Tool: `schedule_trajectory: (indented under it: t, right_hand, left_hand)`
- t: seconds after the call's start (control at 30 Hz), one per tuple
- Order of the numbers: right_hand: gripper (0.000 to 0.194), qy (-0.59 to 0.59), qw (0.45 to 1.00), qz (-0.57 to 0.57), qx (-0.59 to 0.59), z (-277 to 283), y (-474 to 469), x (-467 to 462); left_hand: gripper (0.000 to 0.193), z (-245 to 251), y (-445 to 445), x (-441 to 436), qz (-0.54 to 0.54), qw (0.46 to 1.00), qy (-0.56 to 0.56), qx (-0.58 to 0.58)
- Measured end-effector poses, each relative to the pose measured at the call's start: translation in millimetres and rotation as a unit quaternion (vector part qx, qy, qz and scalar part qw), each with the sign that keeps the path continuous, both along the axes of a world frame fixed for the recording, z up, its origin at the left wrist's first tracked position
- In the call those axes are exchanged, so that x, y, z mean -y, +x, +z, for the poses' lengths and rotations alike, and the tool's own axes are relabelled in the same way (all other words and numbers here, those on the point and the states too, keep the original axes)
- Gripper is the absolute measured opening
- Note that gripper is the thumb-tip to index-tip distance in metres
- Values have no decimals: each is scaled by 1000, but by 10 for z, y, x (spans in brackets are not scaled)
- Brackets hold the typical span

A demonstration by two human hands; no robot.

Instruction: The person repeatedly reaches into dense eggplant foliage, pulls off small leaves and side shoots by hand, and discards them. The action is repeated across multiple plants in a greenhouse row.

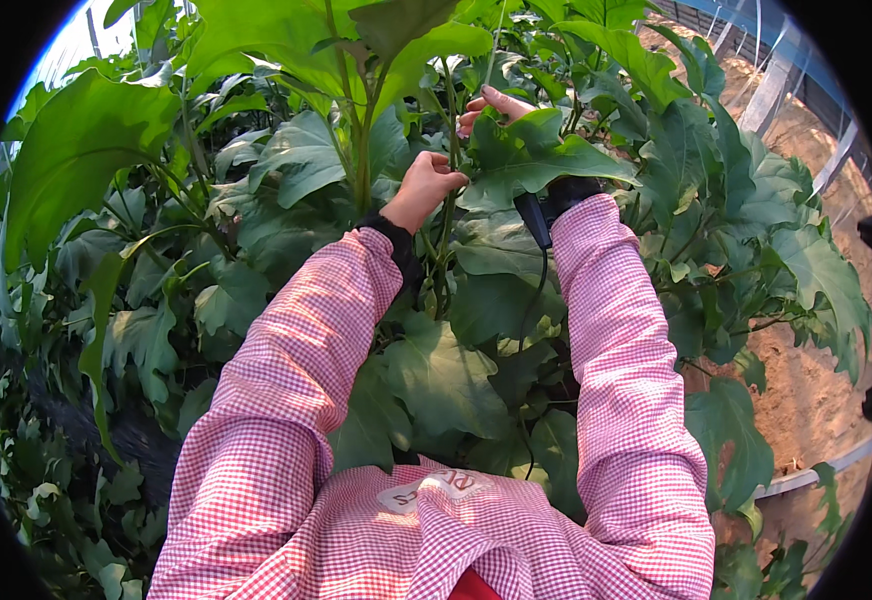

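Observation:
Tall leafy plants, which look like eggplants, stand before me. My left hand [426, 186] reaches in from the left, its thumb and fingertips at a thin upright plant stem [450, 225]; whether they pinch it is unclear. Higher and to the right is my right hand [507, 106], fingers towards the same stem, its palm and wrist partly behind a broad lobed leaf [533, 154]. A pale string [496, 45] runs upward just above its fingertips. A black device with a cable [533, 217] sits at my right wrist. Both sleeves are red-and-white checked.
A thicker forked stem [363, 150] rises left of my left hand, with large leaves above. Dense foliage surrounds both arms. At the right are bare soil [803, 390], a pale curved pipe or edging [818, 471] and slanted posts [770, 82] by the greenhouse side.

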State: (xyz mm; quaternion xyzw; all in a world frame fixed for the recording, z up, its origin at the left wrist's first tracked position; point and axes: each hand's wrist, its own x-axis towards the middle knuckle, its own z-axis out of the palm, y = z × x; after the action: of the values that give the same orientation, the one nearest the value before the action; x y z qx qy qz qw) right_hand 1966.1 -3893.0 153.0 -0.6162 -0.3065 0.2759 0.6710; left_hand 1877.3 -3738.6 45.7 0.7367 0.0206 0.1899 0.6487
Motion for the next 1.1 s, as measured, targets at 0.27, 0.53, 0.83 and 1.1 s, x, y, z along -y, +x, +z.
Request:
schedule_trajectory:
  t: [0.27, 0.53, 0.83, 1.1]
  right_hand:
    - [33, 17, 953, -264, 150, 131, -131, 611]
    - [29, -85, 960, -76, 257, 776, -860, 606]
    - [28, -237, 902, 90, 350, 804, -1283, -314]
    - [24, -130, 951, 139, 246, 104, -1339, -844]
  left_hand:
    - [30, 185, -1070, 172, -67, 982, 31, 173]
    - [40, 274, -1530, -495, 322, 930, 6, 177]
    - [20, 287, -1399, -546, 187, 978, -25, 89]
    - [16, 180, -1632, -649, 124, 982, -3, 140]
